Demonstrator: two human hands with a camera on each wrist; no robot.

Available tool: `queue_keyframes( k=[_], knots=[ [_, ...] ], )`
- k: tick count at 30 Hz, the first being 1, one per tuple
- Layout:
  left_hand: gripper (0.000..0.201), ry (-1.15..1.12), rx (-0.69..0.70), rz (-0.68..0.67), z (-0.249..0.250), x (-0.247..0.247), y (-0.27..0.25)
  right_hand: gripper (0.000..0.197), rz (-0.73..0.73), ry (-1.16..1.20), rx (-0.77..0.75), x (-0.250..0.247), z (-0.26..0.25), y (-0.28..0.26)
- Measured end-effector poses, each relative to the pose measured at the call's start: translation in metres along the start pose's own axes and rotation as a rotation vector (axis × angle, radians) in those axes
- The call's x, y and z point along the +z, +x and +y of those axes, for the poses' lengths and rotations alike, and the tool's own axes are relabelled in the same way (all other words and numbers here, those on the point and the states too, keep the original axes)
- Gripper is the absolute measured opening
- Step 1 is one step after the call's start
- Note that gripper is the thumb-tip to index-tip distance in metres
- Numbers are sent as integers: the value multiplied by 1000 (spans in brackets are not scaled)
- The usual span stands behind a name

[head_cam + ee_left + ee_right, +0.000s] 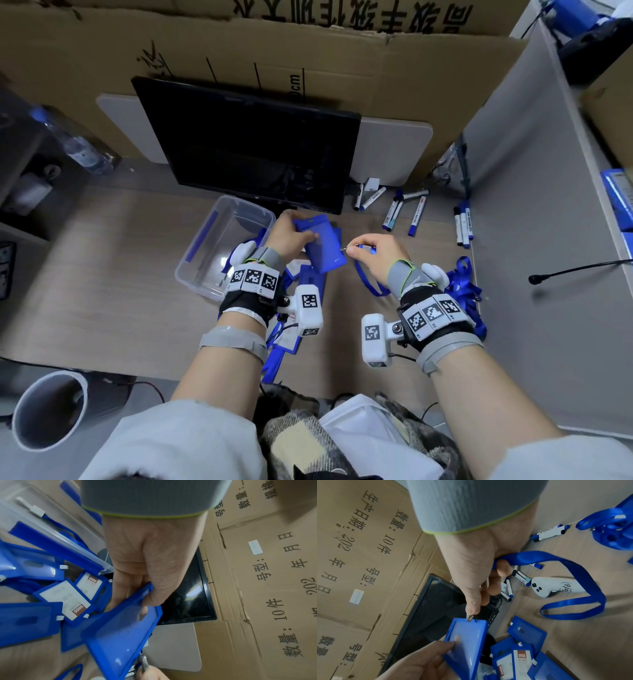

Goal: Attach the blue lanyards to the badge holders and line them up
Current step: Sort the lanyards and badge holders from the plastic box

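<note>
Blue plastic, a badge holder is being gripped by the left hand, thumb lying across its face and fingers curled behind it, tilted above the desk. The right hand is pinching the metal clip of a blue lanyard between thumb and forefinger, with the clip touching the holder's top edge at the slot end. The lanyard's strap is running through the right palm and looping down onto the desk beyond that hand's little-finger side. Below the left hand, more badge holders are lying in a loose heap, beside a clear plastic bin. Beyond the right hand, marker pens are lying scattered, and a pile of lanyards is sitting just outside the right wrist.
</note>
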State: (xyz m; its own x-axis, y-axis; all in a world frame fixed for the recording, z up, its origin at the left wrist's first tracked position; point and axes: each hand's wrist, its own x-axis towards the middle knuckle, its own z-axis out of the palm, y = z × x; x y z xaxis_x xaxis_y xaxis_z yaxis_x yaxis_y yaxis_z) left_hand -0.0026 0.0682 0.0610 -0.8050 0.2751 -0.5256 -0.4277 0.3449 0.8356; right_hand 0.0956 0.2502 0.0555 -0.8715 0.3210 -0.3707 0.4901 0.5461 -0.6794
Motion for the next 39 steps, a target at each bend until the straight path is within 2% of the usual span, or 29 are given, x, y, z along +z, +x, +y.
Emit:
queue_keyframes(
  k=[2,6,8,17,19,21,24,29,32,35,38,39],
  knots=[
    [37,60,14,-76,-2,1,-1,7,16,25,-14,-2,-2,-1],
    [16,293,163,-204,-6,2,-3,6,31,-19,-71,-7,-8,1],
    [12,350,192,-241,-7,3,-3,6,20,-35,-84,-8,-9,0],
    [4,579,260,-308,-3,-4,-2,4,-54,-54,-107,-10,-12,-4],
    [10,631,258,-323,-1,-7,0,5,-78,-51,-110,-9,-12,-5],
    [14,644,247,-341,-1,-9,0,4,-81,-51,-99,-7,-9,-5],
    [8,642,257,-290,-2,-9,-1,5,-28,-48,-82,-4,-6,-2],
    [31,642,284,-187,-6,-10,-3,9,104,2,-20,3,-6,0],
    [20,628,238,-159,-9,-15,-2,7,56,58,-6,7,-12,0],
    [11,633,164,-240,-11,-22,-3,8,43,108,-49,11,-23,-4],
    [22,561,204,-398,-7,-31,-12,9,73,162,-68,17,-32,-8],
    [18,473,215,-417,-7,-35,-13,9,91,200,-63,19,-33,-8]
  ],
)
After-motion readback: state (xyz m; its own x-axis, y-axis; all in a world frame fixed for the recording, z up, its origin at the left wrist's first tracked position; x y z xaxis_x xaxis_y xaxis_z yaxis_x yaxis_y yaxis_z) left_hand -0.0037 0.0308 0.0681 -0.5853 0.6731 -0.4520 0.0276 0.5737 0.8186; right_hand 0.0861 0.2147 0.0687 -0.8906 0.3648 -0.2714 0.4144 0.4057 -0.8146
